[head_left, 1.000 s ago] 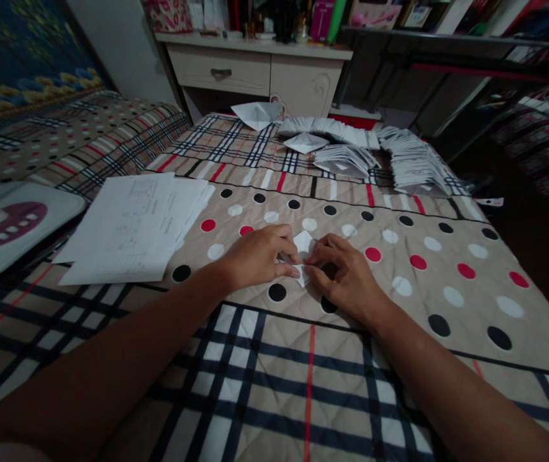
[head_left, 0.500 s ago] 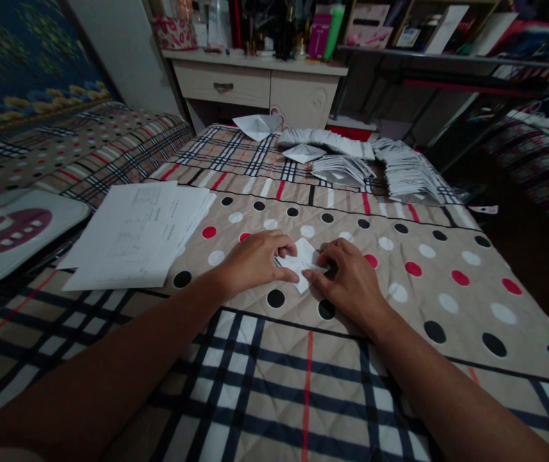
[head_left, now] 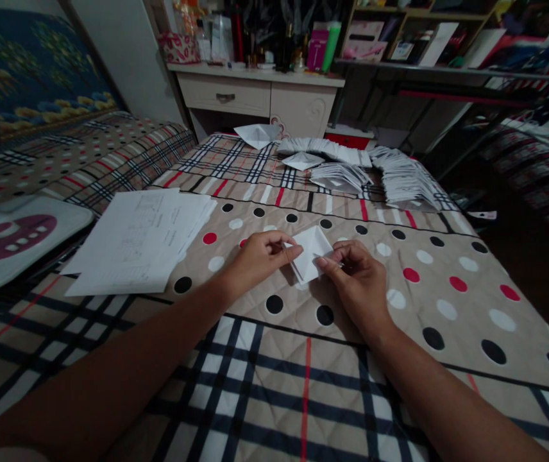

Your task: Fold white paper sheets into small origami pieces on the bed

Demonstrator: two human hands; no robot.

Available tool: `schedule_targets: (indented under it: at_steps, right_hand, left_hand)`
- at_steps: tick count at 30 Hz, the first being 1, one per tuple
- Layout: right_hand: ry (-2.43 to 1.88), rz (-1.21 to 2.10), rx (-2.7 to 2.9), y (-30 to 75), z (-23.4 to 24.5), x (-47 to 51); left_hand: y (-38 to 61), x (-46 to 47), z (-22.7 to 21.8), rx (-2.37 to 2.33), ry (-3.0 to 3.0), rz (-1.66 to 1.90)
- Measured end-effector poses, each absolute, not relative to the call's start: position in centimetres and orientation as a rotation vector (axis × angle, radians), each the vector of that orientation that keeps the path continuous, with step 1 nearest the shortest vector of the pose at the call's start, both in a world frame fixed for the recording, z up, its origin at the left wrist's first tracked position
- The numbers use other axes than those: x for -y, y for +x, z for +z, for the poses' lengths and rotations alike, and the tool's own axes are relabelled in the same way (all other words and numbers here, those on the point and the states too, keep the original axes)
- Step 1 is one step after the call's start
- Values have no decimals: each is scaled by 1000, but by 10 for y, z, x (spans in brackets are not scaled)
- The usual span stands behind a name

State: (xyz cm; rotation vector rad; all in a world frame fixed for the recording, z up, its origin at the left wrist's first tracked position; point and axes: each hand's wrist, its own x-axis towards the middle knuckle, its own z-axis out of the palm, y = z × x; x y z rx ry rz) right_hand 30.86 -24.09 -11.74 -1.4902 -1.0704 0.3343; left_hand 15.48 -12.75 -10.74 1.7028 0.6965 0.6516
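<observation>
A small folded white paper [head_left: 311,251] is held a little above the patterned bedspread, its surface creased and roughly square. My left hand [head_left: 261,260] pinches its left edge between thumb and fingers. On the opposite side, my right hand [head_left: 357,279] grips the right edge, thumb on top and the other fingers curled underneath. Part of the paper's right edge is hidden behind the right thumb. To the left lies a stack of white sheets [head_left: 125,240] with faint print on the top one.
Beyond the hands lie folded-paper stacks [head_left: 339,178] and a long curved row [head_left: 406,176] of folded papers. Two loose folded pieces, one a pointed paper [head_left: 258,135], rest near them. A white and purple device [head_left: 19,240] sits at far left. A dresser [head_left: 250,96] stands behind the bed.
The folded paper has been raised and turned to show a flatter, squarer face. Both hands have shifted to its side edges, the right hand slightly rightward. The view has tilted a little.
</observation>
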Motion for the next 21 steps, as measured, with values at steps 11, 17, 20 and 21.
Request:
schedule_targets:
  at_steps: [11, 17, 20, 21]
  right_hand:
    - [-1562, 663, 1239, 306, -111, 244]
    - [-1498, 689, 1232, 306, -111, 243]
    - [-1488, 657, 1247, 306, -112, 243]
    - [-1489, 649, 1248, 306, -112, 244]
  left_hand:
    - [157, 139, -104, -762, 1682, 583]
    - [156, 139, -103, -722, 1776, 615]
    - [155, 140, -103, -714, 1811, 609]
    - [155, 141, -102, -717, 1822, 606]
